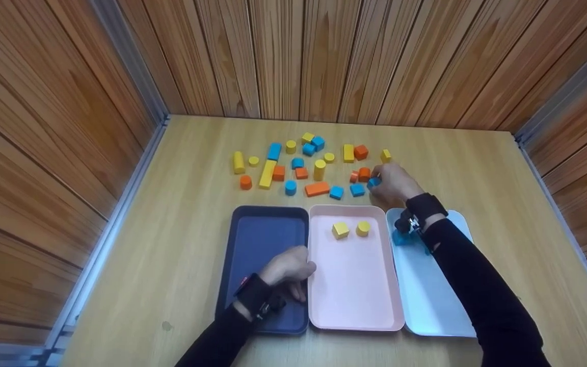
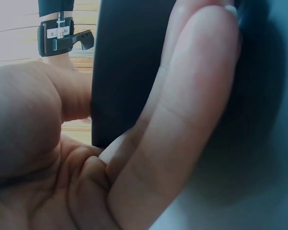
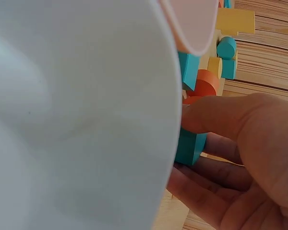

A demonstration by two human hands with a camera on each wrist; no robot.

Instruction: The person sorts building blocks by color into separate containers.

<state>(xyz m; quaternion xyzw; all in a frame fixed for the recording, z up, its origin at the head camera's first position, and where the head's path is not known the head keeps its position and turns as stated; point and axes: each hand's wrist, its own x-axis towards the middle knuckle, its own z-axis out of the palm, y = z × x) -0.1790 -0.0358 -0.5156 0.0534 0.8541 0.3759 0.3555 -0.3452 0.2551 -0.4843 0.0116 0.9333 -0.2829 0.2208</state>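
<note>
My right hand (image 1: 395, 182) pinches a blue block (image 1: 373, 183) at the right end of the scattered blocks. In the right wrist view, thumb and fingers lie on opposite sides of that block (image 3: 188, 146), partly hidden behind a pale blue tray edge. Orange blocks (image 1: 364, 174) sit just left of it. My left hand (image 1: 289, 267) grips the right wall of the dark blue tray (image 1: 270, 208). The left wrist view has this wall (image 2: 127, 57) between thumb and fingers, the fingers curving along its near side.
A pink tray (image 1: 356, 306) stands in the middle, holding a yellow cube (image 1: 340, 230) and a yellow cylinder (image 1: 363, 228). Right of it, a light blue tray (image 1: 436, 306) contains blue blocks (image 1: 403, 237), partly under the right forearm. Several yellow, orange and blue blocks lie behind the trays. Wooden walls enclose the table.
</note>
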